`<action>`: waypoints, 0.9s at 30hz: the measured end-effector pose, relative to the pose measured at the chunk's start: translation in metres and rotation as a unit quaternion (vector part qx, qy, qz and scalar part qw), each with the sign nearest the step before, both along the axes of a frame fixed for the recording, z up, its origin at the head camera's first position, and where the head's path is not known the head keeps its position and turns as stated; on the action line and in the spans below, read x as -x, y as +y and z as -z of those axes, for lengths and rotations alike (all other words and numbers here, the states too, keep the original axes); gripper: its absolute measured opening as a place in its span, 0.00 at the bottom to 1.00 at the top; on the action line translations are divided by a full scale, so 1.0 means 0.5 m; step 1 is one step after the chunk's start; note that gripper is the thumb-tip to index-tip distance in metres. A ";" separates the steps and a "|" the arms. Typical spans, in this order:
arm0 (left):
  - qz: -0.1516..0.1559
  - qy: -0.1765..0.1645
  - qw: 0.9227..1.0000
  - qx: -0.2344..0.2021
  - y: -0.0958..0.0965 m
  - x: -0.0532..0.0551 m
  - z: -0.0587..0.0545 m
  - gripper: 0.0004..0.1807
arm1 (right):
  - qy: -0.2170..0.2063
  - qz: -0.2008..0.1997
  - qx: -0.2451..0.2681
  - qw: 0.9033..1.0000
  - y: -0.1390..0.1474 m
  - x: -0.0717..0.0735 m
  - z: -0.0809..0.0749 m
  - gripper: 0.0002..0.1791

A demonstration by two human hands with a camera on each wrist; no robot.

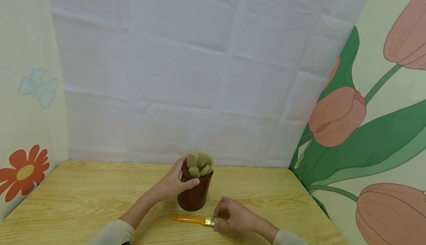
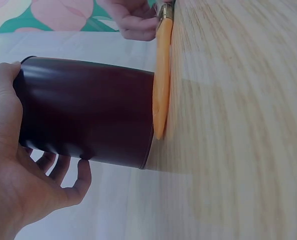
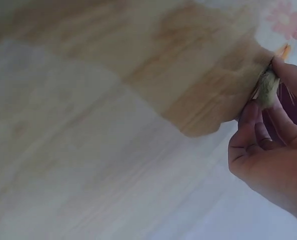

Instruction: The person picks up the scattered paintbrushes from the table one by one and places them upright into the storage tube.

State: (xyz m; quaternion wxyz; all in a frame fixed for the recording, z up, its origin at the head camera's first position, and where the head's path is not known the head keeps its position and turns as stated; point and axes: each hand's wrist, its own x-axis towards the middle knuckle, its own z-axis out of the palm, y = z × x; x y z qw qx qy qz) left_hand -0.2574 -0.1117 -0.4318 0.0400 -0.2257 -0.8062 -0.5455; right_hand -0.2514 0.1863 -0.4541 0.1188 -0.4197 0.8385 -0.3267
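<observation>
A dark red-brown cylindrical cup (image 1: 196,196) stands on the table, with pale brush bristles (image 1: 202,160) sticking up out of its top. My left hand (image 1: 171,184) grips the cup near its rim, the thumb on the near side; the left wrist view shows fingers bent along its wall. In front of the cup lies a paintbrush (image 1: 190,219) with an orange handle and a gold metal band, its handle pointing left. My right hand (image 1: 237,217) pinches its bristle end. In the right wrist view, the bristles (image 3: 267,91) show between thumb and fingers.
The wooden table (image 1: 100,186) extends to both sides of the cup. Behind it hangs a creased white cloth (image 1: 179,75). A tulip-patterned panel (image 1: 382,141) borders the right side, and a flower-patterned panel (image 1: 30,119) the left.
</observation>
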 end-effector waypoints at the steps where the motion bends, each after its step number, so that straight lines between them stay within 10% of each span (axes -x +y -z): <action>1: -0.002 0.001 1.000 0.000 0.000 0.000 0.001 0.55 | -0.003 0.002 0.006 1.000 0.001 0.000 0.002 0.10; 23: -0.006 0.009 1.000 0.008 0.000 -0.002 -0.002 0.55 | -0.159 0.062 0.165 0.971 0.049 0.015 -0.089 0.15; 27: -0.004 0.006 1.000 0.007 0.000 -0.004 -0.002 0.55 | -0.133 0.067 0.191 0.970 0.061 0.018 -0.120 0.15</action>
